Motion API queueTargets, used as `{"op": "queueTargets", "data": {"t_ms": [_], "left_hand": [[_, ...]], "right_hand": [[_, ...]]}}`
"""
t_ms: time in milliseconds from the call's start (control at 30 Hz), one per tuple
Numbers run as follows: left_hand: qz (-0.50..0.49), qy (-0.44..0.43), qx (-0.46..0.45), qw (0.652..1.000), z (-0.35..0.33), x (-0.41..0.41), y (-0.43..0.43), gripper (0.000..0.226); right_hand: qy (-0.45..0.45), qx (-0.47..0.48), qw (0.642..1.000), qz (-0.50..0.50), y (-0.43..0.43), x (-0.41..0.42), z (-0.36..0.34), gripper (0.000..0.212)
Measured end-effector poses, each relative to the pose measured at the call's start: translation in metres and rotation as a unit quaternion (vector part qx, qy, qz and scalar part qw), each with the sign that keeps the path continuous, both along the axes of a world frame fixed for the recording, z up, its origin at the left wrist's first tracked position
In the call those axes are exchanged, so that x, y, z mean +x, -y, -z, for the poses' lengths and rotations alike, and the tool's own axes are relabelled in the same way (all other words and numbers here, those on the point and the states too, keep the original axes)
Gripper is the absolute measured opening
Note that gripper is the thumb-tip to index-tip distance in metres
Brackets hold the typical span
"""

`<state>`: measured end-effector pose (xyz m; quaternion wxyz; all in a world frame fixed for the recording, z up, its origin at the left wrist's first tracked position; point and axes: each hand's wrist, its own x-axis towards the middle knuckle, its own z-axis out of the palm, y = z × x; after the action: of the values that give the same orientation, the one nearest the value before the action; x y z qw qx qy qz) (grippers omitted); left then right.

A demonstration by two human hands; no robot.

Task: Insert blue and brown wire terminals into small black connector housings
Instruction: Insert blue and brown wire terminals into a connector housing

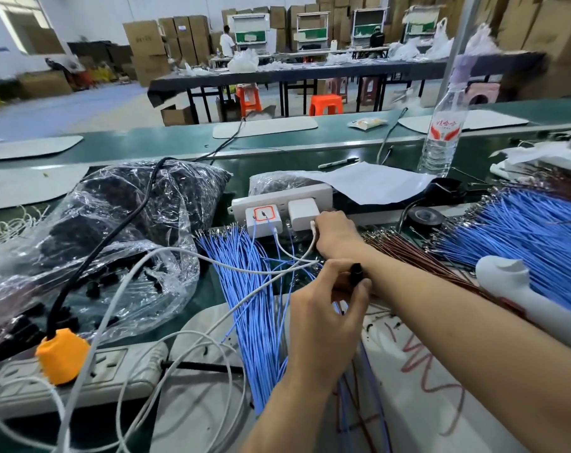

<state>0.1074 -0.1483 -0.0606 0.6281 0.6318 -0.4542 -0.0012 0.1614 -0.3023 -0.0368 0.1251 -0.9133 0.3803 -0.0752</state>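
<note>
Housing (356,273): black, pinched at left hand (326,308) fingertips, above blue wires (254,305). Right hand (336,232) reaches between brown wires (395,246) and white charger (303,212); grip hidden, cannot tell. Bottle (441,132) label: red characters, unreadable. Mat (424,420): red scrawl, illegible.

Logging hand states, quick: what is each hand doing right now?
Left hand: pinches a small black plastic connector housing.
Right hand: fingers hidden behind the hand's back; its state cannot be told.
</note>
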Motion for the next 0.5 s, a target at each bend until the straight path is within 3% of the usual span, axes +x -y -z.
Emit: {"op": "queueTargets", "data": {"t_ms": [167,233,333,400,500], "left_hand": [[-0.006,-0.009,-0.017,1.000,-0.001,-0.001,0.000,0.015],[-0.007,-0.010,-0.021,1.000,-0.002,-0.001,-0.001,0.015],[0.004,-0.009,-0.016,1.000,-0.003,-0.001,0.000,0.014],[0.010,-0.007,-0.012,1.000,-0.003,-0.002,0.000,0.015],[0.018,-0.008,-0.011,1.000,-0.002,-0.001,0.000,0.019]], "right_hand": [[0.036,-0.016,0.999,-0.003,0.001,-0.011,-0.001,0.023],[0.108,-0.057,0.992,-0.034,0.003,-0.019,-0.004,0.014],[0.274,-0.092,0.952,-0.103,-0.004,-0.038,-0.016,0.010],[0.364,-0.058,0.923,-0.109,-0.014,-0.058,-0.022,0.008],[0.461,0.071,0.884,-0.038,-0.031,-0.095,-0.014,0.011]]}}
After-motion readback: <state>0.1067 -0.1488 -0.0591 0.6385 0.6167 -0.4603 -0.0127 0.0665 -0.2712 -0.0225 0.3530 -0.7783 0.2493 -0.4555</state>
